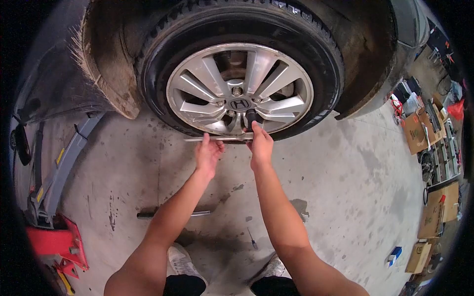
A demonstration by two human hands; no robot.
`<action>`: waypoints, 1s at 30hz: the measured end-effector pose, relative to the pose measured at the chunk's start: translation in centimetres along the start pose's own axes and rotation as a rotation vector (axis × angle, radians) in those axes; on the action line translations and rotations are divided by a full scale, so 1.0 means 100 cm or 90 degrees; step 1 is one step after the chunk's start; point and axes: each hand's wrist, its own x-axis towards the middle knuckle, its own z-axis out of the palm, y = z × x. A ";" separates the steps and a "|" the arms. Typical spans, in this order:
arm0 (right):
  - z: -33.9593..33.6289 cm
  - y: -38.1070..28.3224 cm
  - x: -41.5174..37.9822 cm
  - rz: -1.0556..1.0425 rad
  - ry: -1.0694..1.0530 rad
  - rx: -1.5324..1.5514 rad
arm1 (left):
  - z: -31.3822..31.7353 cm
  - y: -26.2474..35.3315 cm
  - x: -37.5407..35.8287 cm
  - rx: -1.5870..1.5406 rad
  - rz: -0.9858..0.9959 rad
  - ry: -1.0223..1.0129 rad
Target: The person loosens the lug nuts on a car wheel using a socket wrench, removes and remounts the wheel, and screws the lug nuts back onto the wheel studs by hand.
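Note:
A car wheel with a silver alloy rim (pixel 197 86) and black tyre (pixel 316 47) hangs in front of me, off the floor. A metal lug wrench (pixel 195 139) runs level below the hub, its black socket (pixel 251 117) set on a lower lug nut. My left hand (pixel 208 154) grips the wrench's bar. My right hand (pixel 260 143) holds the wrench where the socket arm meets the bar. Two other lug nuts (pixel 237 91) show around the centre cap (pixel 239 104).
A long metal bar (pixel 148 214) and a small screwdriver (pixel 252 239) lie on the concrete floor near my shoes (pixel 180 259). A red lift post with its arm (pixel 61 167) stands at the left. Cardboard boxes (pixel 417 130) and clutter line the right side.

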 end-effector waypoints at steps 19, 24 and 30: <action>0.005 0.007 0.003 -0.168 0.035 -0.079 | -0.011 0.010 0.024 0.063 0.004 0.007; 0.009 -0.005 0.000 -0.154 0.066 -0.124 | 0.006 -0.004 0.000 -0.005 -0.118 0.059; -0.006 -0.009 0.017 0.180 -0.162 0.339 | 0.081 0.045 -0.052 0.425 0.475 -0.127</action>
